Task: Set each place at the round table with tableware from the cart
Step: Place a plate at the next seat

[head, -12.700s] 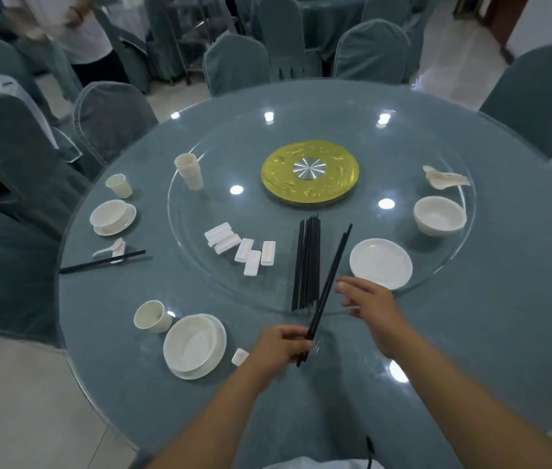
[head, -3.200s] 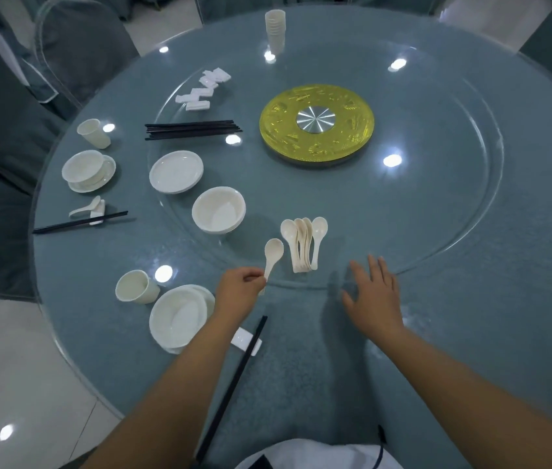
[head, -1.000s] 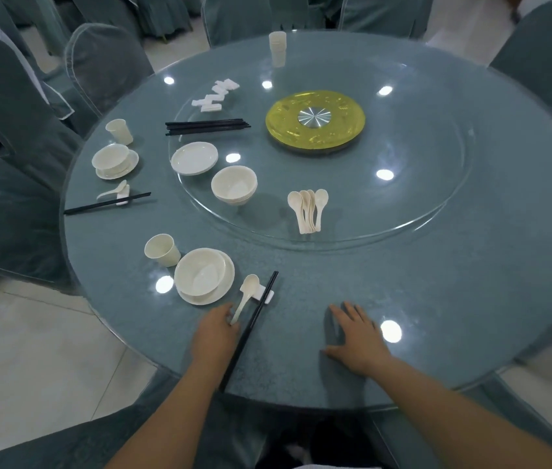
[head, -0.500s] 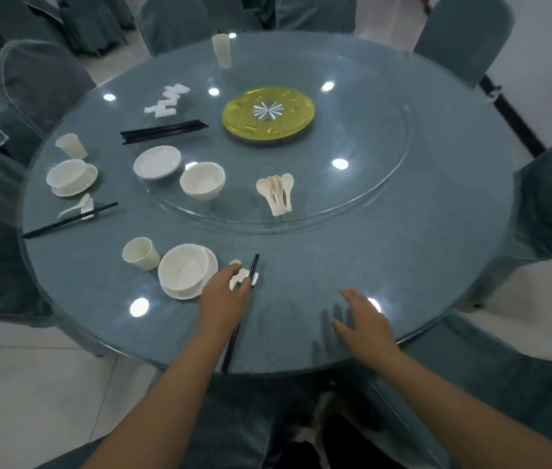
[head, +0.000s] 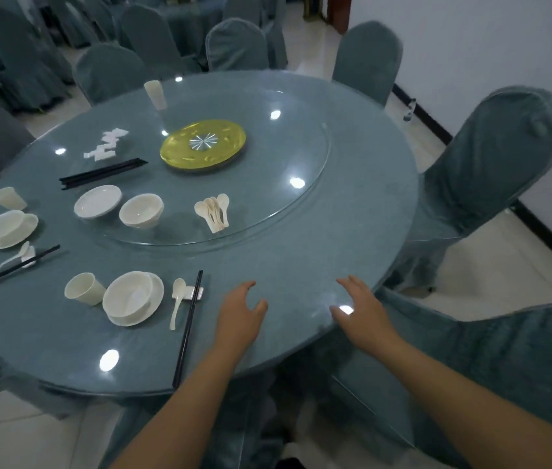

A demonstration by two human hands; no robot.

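Glass table (head: 352, 238) looks slick, so both empty, spread hands, left (head: 239, 314) and right (head: 364, 311), could knock chopsticks (head: 188, 324) askew.

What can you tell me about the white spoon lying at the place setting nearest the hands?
The spoon is white and glossy, ceramic by its look. It lies bowl upward, its rounded bowl propped on the small white rest, its handle slanting down toward the table's near edge. Black chopsticks lie close on its right, across the same rest; the bowl on its plate stands on its left. Neither hand touches it.
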